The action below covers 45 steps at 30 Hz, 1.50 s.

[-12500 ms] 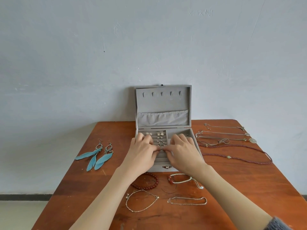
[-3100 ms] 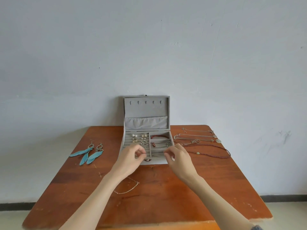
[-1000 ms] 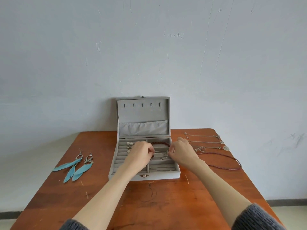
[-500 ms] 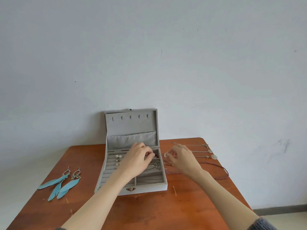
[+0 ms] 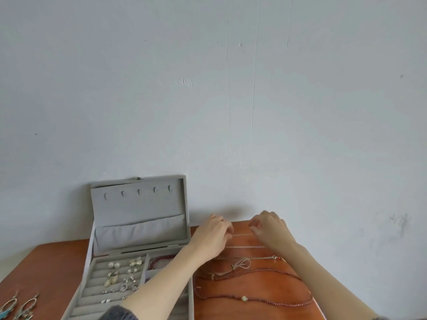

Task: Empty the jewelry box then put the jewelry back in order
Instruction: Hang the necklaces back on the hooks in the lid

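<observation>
From the head camera, a grey velvet-lined jewelry box (image 5: 138, 262) is seen standing open on a reddish-brown wooden table (image 5: 265, 287), its lid leaning upright against a pale plastered wall (image 5: 231, 100). Small silver and pearl earrings (image 5: 120, 277) are seated in the ring-roll slots on the box's left side, and a dark red beaded bracelet (image 5: 161, 259) lies in a rear compartment to their right. To the right of the box, a thin silver chain necklace (image 5: 242, 234) is stretched between the two hands at the back of the table: one end is pinched by the curled fingers of the left hand (image 5: 213, 236), the other by the right hand (image 5: 270, 228). Nearer the camera, a second silver chain (image 5: 247, 246), a corded necklace with a loop pendant (image 5: 242, 264) and a long dark red beaded necklace (image 5: 254, 296) are laid out on the wood. Turquoise feather earrings (image 5: 18, 308) lie at the lower left edge.
</observation>
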Motion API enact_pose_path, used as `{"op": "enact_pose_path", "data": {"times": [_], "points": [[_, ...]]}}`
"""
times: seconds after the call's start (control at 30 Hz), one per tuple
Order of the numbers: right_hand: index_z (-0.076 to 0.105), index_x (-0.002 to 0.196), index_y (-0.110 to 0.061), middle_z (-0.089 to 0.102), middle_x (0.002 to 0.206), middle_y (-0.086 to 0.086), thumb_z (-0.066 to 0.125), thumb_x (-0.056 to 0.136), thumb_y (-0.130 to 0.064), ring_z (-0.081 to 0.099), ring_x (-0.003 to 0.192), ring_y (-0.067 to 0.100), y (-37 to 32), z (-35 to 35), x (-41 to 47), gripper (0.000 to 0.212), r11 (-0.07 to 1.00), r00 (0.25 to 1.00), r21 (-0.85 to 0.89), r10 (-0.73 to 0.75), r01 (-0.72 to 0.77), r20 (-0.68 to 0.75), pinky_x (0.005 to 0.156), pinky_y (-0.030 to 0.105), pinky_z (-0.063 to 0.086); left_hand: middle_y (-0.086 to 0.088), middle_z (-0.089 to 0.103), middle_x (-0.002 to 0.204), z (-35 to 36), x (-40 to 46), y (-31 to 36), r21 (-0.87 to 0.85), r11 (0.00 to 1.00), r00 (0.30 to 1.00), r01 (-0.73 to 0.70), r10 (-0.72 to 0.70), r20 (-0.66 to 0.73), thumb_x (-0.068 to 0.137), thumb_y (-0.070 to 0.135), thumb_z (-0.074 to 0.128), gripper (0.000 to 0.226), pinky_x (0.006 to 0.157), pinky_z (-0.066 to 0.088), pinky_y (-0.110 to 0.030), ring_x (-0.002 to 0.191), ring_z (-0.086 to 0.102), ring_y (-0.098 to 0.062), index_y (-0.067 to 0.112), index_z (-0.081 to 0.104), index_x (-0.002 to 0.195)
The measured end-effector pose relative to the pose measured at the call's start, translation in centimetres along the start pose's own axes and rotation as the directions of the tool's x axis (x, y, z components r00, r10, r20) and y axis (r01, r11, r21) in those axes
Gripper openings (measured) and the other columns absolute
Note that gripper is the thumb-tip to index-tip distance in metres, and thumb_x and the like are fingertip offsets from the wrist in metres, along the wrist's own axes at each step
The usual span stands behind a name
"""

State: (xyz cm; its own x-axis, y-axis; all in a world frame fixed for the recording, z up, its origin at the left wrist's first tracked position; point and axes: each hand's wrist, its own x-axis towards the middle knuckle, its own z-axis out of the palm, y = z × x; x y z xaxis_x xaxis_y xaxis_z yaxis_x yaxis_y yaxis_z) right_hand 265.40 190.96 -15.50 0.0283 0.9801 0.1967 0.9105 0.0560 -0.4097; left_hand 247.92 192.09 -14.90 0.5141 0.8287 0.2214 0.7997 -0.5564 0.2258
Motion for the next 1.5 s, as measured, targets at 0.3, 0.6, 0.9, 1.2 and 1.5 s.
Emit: {"op": "enact_pose_path", "data": {"times": [0.3, 0.6, 0.9, 1.2, 1.5], "points": [[0.067, 0.101, -0.025, 0.057, 0.115, -0.003, 0.049, 0.086, -0.023, 0.048, 0.112, 0.018, 1.5, 1.1, 1.3, 0.023, 0.994, 0.987, -0.033, -0.101, 0.106, 0.127, 0.095, 0.034, 0.038, -0.006, 0.05, 0.114, 1.9, 3.1, -0.6, 0.048, 0.998, 0.994, 0.05, -0.054, 0.096, 0.095, 0.021, 0.047, 0.017, 0.09, 0.042, -0.034, 0.113, 0.043, -0.021, 0.01, 0.057, 0.105], [0.065, 0.107, -0.03, 0.058, 0.114, -0.009, 0.055, 0.085, -0.031, 0.048, 0.11, 0.011, 0.3, 0.5, -0.1, 0.025, 0.995, 0.988, 0.099, -0.018, 0.003, 0.151, 0.096, 0.034, 0.03, -0.002, 0.052, 0.104, 0.4, 3.3, 0.9, -0.106, 0.988, 0.989, 0.113, -0.102, 0.103, 0.092, 0.006, 0.033, 0.02, 0.084, 0.033, -0.032, 0.102, 0.041, -0.023, 0.022, 0.041, 0.081], [0.07, 0.083, -0.012, 0.072, 0.086, 0.002, 0.06, 0.086, -0.019, 0.067, 0.09, 0.014, -4.0, -3.3, -2.9, 0.013, 0.587, 0.981, 0.801, -0.059, -0.117, 0.187, 0.086, 0.024, 0.051, 0.006, 0.053, 0.066, -7.5, 0.4, 2.9, -0.668, 0.732, 0.991, 0.134, -0.119, 0.069, 0.099, 0.017, 0.031, 0.018, 0.075, 0.038, -0.024, 0.07, 0.049, -0.01, 0.019, 0.043, 0.086], [0.062, 0.079, -0.005, 0.056, 0.064, 0.006, 0.057, 0.09, -0.015, 0.054, 0.062, 0.017, -10.2, -7.1, -4.9, 0.016, 0.441, 0.945, 0.88, -0.176, -0.176, 0.277, 0.063, 0.025, 0.044, 0.003, 0.035, 0.058, -14.8, -6.0, -1.5, -0.699, 0.662, 0.953, 0.27, -0.287, 0.096, 0.1, 0.019, 0.031, 0.016, 0.054, 0.035, -0.021, 0.047, 0.031, -0.01, 0.015, 0.043, 0.09], [0.064, 0.077, -0.009, 0.039, 0.055, -0.002, 0.054, 0.09, -0.016, 0.034, 0.049, 0.011, -20.6, -9.8, -5.8, 0.018, 0.786, 0.854, 0.616, -0.355, 0.052, 0.38, 0.054, 0.021, 0.031, -0.009, 0.067, 0.107, -17.7, -13.8, -3.8, -0.71, 0.577, 0.893, 0.403, -0.081, 0.442, 0.09, 0.039, 0.054, 0.039, 0.081, 0.055, -0.033, 0.075, 0.065, -0.021, 0.017, 0.045, 0.121]]}}
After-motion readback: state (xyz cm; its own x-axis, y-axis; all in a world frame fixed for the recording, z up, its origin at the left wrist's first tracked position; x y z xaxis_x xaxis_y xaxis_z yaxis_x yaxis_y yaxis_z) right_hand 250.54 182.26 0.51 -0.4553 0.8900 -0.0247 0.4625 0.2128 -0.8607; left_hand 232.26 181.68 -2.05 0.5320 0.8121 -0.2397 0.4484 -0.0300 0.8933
